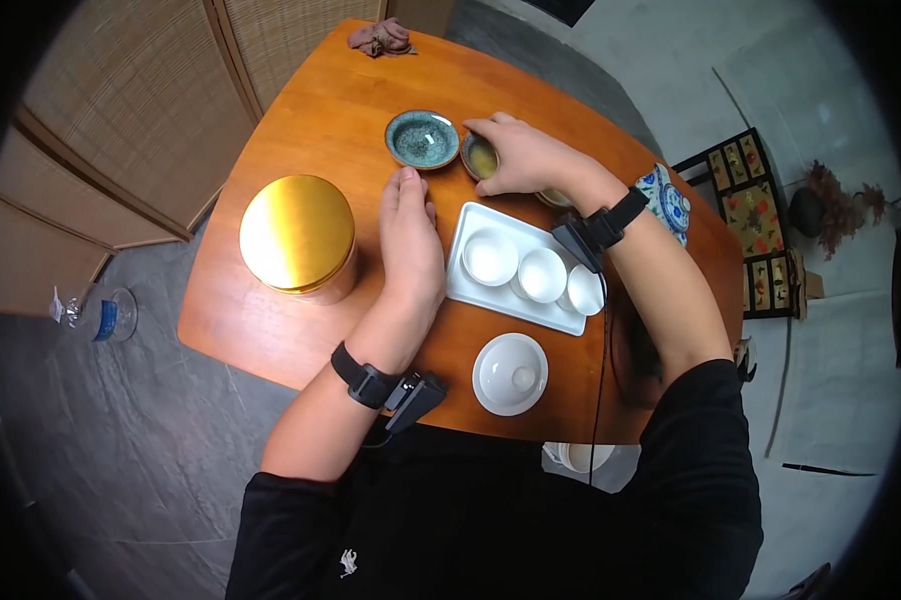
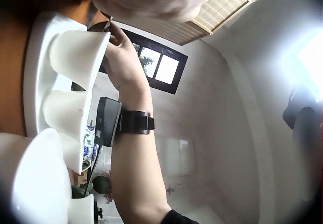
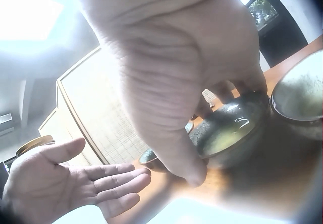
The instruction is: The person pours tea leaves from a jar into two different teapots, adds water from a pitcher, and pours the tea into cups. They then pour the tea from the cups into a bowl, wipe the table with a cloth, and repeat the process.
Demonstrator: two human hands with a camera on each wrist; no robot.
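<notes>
In the head view my right hand point(image 1: 535, 158) grips a small dark bowl point(image 1: 482, 158) by its rim, thumb at the near side and fingers at the far side. Yellowish liquid shows inside this bowl point(image 3: 229, 133) in the right wrist view. Just left of it stands a teal glazed bowl point(image 1: 422, 140). My left hand point(image 1: 410, 240) holds nothing; its straight fingers reach close to the teal bowl's near edge, and its palm point(image 3: 75, 183) shows in the right wrist view. Another bowl point(image 3: 302, 95) stands beside the gripped one, mostly hidden under my right wrist in the head view.
A white tray point(image 1: 457, 287) with three white cups lies between my forearms. Nearer stands a white lidded-looking dish point(image 1: 510, 375). A gold-topped canister point(image 1: 297, 232) is left of my left hand. A blue-and-white pot point(image 1: 663, 205) stands right, a crumpled cloth point(image 1: 381, 38) at the far edge.
</notes>
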